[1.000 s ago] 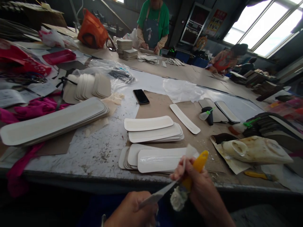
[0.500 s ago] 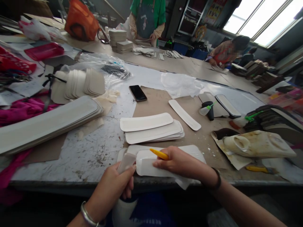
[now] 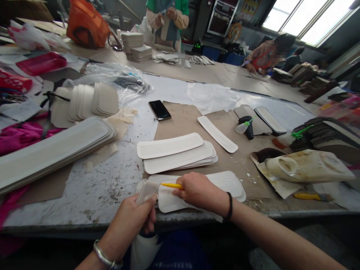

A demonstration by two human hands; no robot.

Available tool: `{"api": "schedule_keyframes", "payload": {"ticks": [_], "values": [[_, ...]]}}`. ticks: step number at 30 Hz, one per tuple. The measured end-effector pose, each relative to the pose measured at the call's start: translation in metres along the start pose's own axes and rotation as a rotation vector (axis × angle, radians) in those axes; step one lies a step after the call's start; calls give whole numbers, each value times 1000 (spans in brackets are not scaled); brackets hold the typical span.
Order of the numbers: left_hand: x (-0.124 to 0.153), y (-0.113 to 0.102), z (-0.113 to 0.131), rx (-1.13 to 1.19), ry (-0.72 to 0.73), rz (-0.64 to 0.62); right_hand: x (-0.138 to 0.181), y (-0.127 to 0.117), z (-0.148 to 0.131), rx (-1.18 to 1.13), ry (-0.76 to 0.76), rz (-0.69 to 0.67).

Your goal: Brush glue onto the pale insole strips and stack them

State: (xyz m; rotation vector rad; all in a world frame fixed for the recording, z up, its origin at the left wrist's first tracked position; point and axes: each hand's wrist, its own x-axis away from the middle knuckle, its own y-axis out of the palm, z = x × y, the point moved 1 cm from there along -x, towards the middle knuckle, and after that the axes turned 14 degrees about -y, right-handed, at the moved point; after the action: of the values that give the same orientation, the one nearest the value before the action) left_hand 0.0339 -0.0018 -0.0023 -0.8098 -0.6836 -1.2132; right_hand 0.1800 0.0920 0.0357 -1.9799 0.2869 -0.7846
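Note:
My right hand (image 3: 201, 192) is closed round a yellow-handled tool (image 3: 171, 185) and rests on a white oblong piece (image 3: 225, 183) at the table's near edge. That piece tops a small stack. My left hand (image 3: 132, 219) pinches a pale strip (image 3: 146, 192) at the stack's left end, and more of the pale strip hangs below the table edge (image 3: 142, 251). Just beyond lies a second stack of white oblong pieces (image 3: 174, 152), with a single narrow piece (image 3: 217, 133) to its right.
A black phone (image 3: 159, 110) lies further back. A long stack of white pieces (image 3: 53, 150) is at the left, a glue-smeared container (image 3: 306, 168) at the right. A person in a green top (image 3: 165, 15) works at the far side; another person (image 3: 264, 52) sits at the right.
A second ago both hands were below the table edge with the yellow tool and a strip. They have come up onto the near stack, and my view has shifted slightly.

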Motion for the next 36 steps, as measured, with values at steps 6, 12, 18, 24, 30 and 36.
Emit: {"api": "schedule_keyframes", "payload": {"ticks": [6,12,18,24,30,36], "values": [[-12,4,-5,-11,22,94,1,2,0,31,-4,18],[-10,8,-1,-61,73,167,4,4,-4,29,-21,48],[-9,6,-3,-28,60,158,67,-11,30,13,144,44],[-1,5,-1,-101,82,140,123,-2,72,-5,457,197],[1,5,1,-196,67,198,111,9,70,207,525,229],[1,5,4,-283,69,244,104,5,72,302,539,189]]}}
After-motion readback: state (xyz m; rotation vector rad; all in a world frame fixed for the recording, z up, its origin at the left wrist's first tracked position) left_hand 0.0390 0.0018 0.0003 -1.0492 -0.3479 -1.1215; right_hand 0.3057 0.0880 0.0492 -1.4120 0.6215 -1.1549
